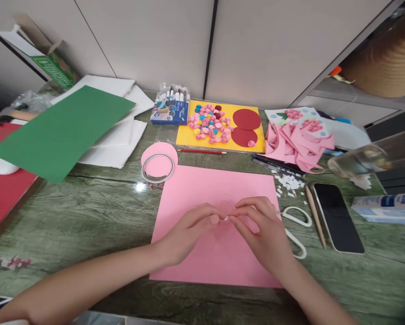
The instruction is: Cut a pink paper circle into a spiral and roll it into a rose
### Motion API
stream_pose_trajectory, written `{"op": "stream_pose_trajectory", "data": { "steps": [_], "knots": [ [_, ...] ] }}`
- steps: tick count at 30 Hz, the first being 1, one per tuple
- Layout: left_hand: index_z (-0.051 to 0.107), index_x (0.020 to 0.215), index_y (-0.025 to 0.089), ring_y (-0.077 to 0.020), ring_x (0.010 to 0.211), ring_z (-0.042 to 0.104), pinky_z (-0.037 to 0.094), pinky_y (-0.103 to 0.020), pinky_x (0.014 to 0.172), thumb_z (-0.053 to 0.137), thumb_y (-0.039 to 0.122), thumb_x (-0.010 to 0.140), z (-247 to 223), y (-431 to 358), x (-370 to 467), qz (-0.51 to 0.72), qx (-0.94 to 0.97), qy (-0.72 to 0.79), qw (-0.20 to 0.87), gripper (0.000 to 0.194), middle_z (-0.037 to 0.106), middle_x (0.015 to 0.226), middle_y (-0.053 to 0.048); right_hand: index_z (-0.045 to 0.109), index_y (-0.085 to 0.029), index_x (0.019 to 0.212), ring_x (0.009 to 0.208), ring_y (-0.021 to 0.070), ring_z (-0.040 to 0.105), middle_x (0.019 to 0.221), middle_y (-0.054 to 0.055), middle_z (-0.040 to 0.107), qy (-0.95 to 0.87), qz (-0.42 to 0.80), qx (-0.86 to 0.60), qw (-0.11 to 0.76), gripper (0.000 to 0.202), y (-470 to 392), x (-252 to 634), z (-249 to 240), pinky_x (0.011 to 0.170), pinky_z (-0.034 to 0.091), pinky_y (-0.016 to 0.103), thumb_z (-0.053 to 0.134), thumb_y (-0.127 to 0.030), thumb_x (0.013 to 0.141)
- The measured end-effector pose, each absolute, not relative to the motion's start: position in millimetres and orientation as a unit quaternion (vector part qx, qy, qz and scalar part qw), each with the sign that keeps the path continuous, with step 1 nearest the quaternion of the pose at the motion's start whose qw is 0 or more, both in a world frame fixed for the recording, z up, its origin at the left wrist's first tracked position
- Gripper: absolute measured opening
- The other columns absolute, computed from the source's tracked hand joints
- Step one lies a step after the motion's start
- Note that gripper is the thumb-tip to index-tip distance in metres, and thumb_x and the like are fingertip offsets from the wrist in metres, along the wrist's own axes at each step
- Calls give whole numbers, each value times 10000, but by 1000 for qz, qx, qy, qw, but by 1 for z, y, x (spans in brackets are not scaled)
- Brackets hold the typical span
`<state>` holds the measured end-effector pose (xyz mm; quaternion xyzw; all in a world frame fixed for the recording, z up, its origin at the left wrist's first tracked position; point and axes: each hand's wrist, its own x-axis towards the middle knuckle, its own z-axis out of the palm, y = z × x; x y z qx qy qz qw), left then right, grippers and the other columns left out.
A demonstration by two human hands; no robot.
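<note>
Over a pink sheet of paper [195,266], my left hand [185,230] and my right hand [265,234] meet with their fingertips pinched close together. Between them is a small pink paper piece [227,210] with a tiny white bit [226,218] at its near edge; its pink blends into the sheet, so the outline is hard to make out. White-handled scissors [297,216] lie just right of my right hand, which hides their blades. Up and left, a roll of tape [143,171] rests on a pink paper circle [159,149].
Behind, a yellow sheet [185,142] carries pink, blue and yellow balls [209,124] and red circles [246,119]. Pink scraps [299,140], white snippets [289,182], a pencil [315,216] and a phone [338,216] lie right. Green paper [65,128] is left.
</note>
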<state>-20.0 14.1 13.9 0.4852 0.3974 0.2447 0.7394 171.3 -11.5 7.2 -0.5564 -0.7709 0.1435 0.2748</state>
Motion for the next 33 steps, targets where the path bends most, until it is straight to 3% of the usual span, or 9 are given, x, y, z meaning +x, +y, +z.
{"op": "stream_pose_trajectory", "data": {
  "steps": [6, 10, 17, 20, 27, 33],
  "knots": [
    [681, 827, 103, -169, 785, 549, 386, -273, 695, 449, 375, 830, 8, 15, -22, 168, 240, 367, 883, 358, 628, 852, -88, 639, -169, 791, 802, 160, 573, 781, 15, 705, -886, -58, -358, 290, 114, -25, 174, 16, 705, 389, 335, 553, -102, 822],
    [683, 838, 82, -161, 736, 564, 401, -256, 668, 463, 408, 803, 12, 13, -24, 112, 101, 318, 936, 395, 617, 767, -89, 648, -178, 640, 685, 74, 560, 620, -55, 697, -887, -45, -350, 298, 285, -26, 172, 28, 633, 369, 262, 497, -106, 871],
    [703, 812, 80, -170, 770, 566, 433, -273, 684, 497, 308, 817, 12, 10, -24, 144, 152, 332, 920, 307, 613, 846, -114, 570, -194, 492, 546, 71, 508, 504, -80, 626, -879, -64, -325, 342, 340, -21, 165, 21, 522, 319, 263, 562, -60, 804],
    [703, 825, 90, -162, 762, 572, 438, -267, 682, 504, 302, 817, 10, 9, -24, 135, 141, 341, 919, 291, 611, 866, -109, 583, -199, 506, 539, 80, 511, 502, -71, 627, -880, -59, -348, 318, 290, -23, 169, 19, 516, 326, 266, 621, -95, 774],
    [694, 844, 94, -159, 755, 584, 445, -266, 691, 501, 297, 810, 9, 7, -25, 135, 117, 344, 922, 283, 619, 834, -97, 602, -193, 558, 504, 69, 466, 525, -88, 616, -868, -80, -336, 356, 204, -26, 173, 10, 533, 350, 256, 667, -142, 745],
    [694, 861, 114, -155, 769, 575, 439, -279, 718, 492, 312, 829, 11, 6, -27, 141, 132, 332, 923, 284, 618, 860, -87, 597, -218, 578, 400, 47, 389, 492, -111, 592, -875, -49, -360, 320, 224, -25, 169, 18, 497, 326, 253, 629, -153, 790]
  ]
}}
